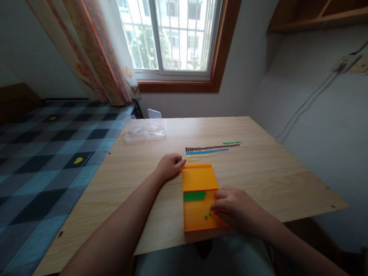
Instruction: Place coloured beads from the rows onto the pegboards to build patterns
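Note:
An orange tray (198, 178) lies flat on the wooden table (258, 180) in front of me. A green block of small pieces (194, 196) sits in its middle, and a few loose green beads (207, 215) lie lower down. My left hand (169, 165) rests curled at the tray's upper left corner, fingertips against its edge. My right hand (234, 207) lies on the tray's lower right part, fingers bent together beside the loose beads; what they pinch is hidden. Behind the tray run rows of small beads (211, 150): brown, green, blue, yellow.
Clear plastic boxes (145, 128) with one raised lid stand at the table's far left. A bed with a blue checked cover (43, 153) lies along the left side. A curtain and a window are behind the table; a wall with a cable is to the right.

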{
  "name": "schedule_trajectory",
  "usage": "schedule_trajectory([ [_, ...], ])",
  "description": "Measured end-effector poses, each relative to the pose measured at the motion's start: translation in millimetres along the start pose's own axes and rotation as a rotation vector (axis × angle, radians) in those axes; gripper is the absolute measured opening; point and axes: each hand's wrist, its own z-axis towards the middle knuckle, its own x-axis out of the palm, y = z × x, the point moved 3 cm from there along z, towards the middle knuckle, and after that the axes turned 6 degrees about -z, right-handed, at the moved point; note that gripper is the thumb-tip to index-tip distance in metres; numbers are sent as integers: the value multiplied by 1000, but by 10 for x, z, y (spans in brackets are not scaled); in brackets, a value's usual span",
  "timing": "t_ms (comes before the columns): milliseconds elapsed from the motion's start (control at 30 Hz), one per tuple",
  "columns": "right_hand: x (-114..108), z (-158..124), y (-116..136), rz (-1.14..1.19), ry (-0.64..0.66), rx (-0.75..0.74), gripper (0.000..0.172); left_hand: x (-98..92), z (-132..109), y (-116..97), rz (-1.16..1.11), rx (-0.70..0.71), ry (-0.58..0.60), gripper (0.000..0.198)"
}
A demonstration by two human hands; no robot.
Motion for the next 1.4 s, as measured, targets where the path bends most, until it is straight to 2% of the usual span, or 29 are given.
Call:
schedule_trajectory([
  [200,11,15,71,-42,32,-65,21,5,-1,-9,5,8,2,43],
  [467,36,79,-38,-47,-14,17,17,26,-8,12,28,-2,18,42],
  [700,135,188,-70,-98,-78,71,17,33,-6,1,47,8,27,42],
  [933,165,116,-102,-25,-200,96,20,34,-7,-9,31,10,26,42],
  [1167,150,121,-81,-44,-135,123,22,37,-9,-7,41,25,29,42],
  [1400,156,152,-56,-76,-126,152,24,31,-16,-38,50,31,41,42],
])
